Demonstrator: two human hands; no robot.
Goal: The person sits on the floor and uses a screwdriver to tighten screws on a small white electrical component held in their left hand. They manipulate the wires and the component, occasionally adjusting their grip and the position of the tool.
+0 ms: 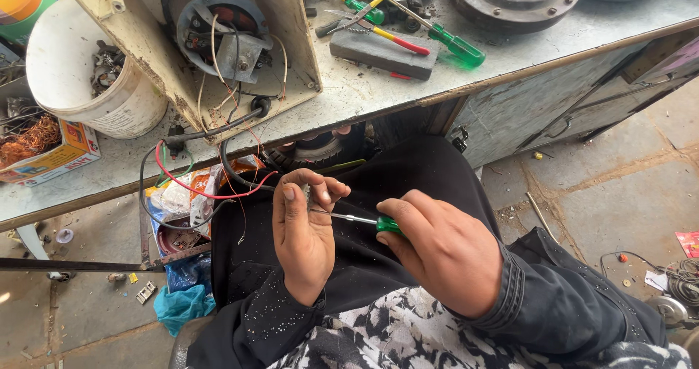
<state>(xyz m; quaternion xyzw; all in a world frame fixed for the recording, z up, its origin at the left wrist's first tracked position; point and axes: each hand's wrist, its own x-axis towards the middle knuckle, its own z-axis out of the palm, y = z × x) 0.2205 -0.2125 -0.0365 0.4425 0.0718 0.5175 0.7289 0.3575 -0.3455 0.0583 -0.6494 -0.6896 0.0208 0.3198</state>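
Note:
My left hand (pixel 304 231) is raised over my lap, its fingertips pinched on a small metal part (pixel 306 192) that is mostly hidden. My right hand (pixel 437 249) grips a green-handled screwdriver (pixel 364 220); its thin steel shaft points left and its tip meets the part in my left fingers. Red, black and green wires (pixel 200 183) hang from a cream motor housing (pixel 218 41) on the bench and loop down just left of my left hand. Both sleeves are black.
A grey workbench (pixel 510 45) carries a white bucket of metal parts (pixel 95 70), a box of copper wire (pixel 40 143), a grey block (pixel 382 52), loose green and red screwdrivers (pixel 444 41) and a round metal cover (pixel 513 1). Plastic bags (pixel 182 282) lie on the stone floor.

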